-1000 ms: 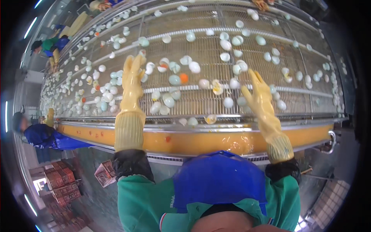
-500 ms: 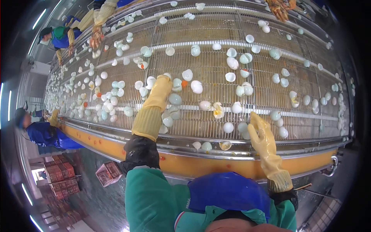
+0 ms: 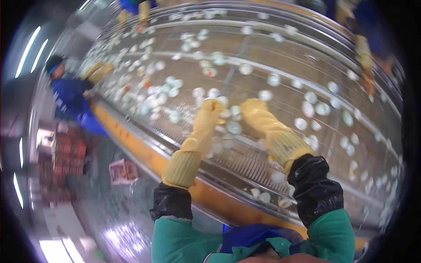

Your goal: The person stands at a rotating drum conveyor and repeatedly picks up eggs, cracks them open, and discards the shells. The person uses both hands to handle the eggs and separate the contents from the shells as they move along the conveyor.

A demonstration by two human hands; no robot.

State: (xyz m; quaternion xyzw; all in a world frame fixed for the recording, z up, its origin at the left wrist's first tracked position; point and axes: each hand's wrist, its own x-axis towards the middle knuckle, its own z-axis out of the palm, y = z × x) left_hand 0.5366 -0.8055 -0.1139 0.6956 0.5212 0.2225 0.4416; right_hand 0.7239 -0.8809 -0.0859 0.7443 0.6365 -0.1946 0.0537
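Both my hands wear yellow rubber gloves and reach over a metal-rod grid conveyor (image 3: 250,164) strewn with white and pale-green eggshells. My left hand (image 3: 207,117) has its fingers curled in among a cluster of shells; whatever lies in them is too blurred to make out. A white shell (image 3: 213,93) sits just beyond its knuckles. My right hand (image 3: 258,115) is a short way to the right, bent toward the left one, its fingertips hidden beneath it. Between the two hands lies a pale-green shell (image 3: 233,127). Another white shell (image 3: 265,95) is just past the right hand.
An orange-sided steel edge (image 3: 144,151) runs along my side of the conveyor. At the left works a person in blue (image 3: 72,98); across the conveyor, another person's gloved arm (image 3: 363,55) reaches in. A red crate (image 3: 123,172) and stacked red crates (image 3: 69,153) stand on the floor.
The view has turned and blurred. My right hand has moved left and farther in from the near edge, coming beside my left hand; its fingers, spread before, are now hidden.
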